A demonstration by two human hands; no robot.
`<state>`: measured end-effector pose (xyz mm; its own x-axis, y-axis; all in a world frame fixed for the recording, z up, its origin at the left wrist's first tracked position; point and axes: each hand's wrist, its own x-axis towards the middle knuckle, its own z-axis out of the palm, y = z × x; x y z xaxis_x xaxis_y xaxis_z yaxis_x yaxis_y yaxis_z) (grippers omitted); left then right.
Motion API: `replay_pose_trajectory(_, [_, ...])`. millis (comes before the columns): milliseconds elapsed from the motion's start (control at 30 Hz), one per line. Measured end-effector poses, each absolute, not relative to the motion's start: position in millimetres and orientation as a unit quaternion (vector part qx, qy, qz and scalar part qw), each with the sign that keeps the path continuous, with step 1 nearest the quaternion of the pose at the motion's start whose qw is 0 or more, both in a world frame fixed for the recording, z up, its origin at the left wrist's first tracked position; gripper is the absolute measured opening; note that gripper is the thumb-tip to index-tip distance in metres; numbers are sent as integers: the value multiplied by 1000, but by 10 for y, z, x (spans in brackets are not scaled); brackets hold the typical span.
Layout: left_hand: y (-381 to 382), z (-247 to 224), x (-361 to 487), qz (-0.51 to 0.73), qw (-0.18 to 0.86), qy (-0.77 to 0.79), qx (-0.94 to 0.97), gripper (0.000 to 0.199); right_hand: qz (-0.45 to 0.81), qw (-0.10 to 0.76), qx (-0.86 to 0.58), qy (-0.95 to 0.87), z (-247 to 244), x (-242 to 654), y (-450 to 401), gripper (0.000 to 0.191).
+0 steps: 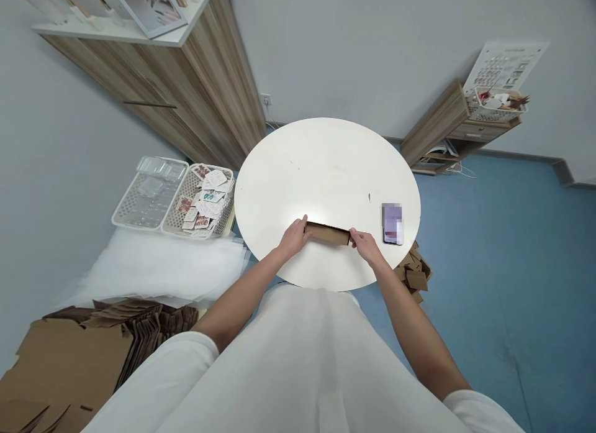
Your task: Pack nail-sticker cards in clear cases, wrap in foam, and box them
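- Cardboard piece [327,234] is over the near half of the round white table [321,172], long side running L to R; can't tell if it rests on the top or is held just above. Folds too small to read.
- L hand [293,237] has the piece's left end, fingers part-curled, thumb up by the top edge; R hand [366,245] pinches the right end, nearly closed. Neither holds anything else.
- Main risk: bend or crease in the middle, b/c both grips are at the ends w/ nothing seen holding the centre. Pushing inward would prob. buckle it.
- Uneven pull = twist, maybe a torn corner; thin card prob. gives at a fold 1st.
- R grip looks small, fingertips only, so that end could slip if L tugs hard.
- Phone [392,225] lies near the table's right rim, just beyond R hand; a wide R elbow or wrist swing could knock it off, poss. onto the cardboard pile [413,273] below.
- Small dark speck [369,197] on the tabletop could stick to the card if dragged over it.
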<state>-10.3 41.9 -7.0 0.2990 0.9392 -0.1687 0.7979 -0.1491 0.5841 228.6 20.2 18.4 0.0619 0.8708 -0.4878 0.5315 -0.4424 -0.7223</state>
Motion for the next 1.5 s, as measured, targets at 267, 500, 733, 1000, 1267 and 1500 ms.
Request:
replay_pose_trajectory(267, [442,-40,-119,140,316,575,742,42,500,201,-695,-476,187,2277,209,53])
replay_pose_trajectory(500, [460,19,-115,148,330,571,737,35,511,214,-696,-456,155,2277,225,51])
replay_pose_trajectory(733, [427,108,-164,150,392,589,691,40,569,261,-654,-425,163,2308,150,40])
replay_pose_trajectory(1000, [441,-24,-219,187,434,599,646,43,581,264,-662,-393,38,2324,84,53])
replay_pose_trajectory(1267, [424,-251,-264,195,502,582,610,48,572,239,-671,-407,-73,2272,48,47])
replay_pose_trajectory(1500, [388,-254,-214,181,520,593,588,51,574,233,-689,-376,-2,2211,80,48])
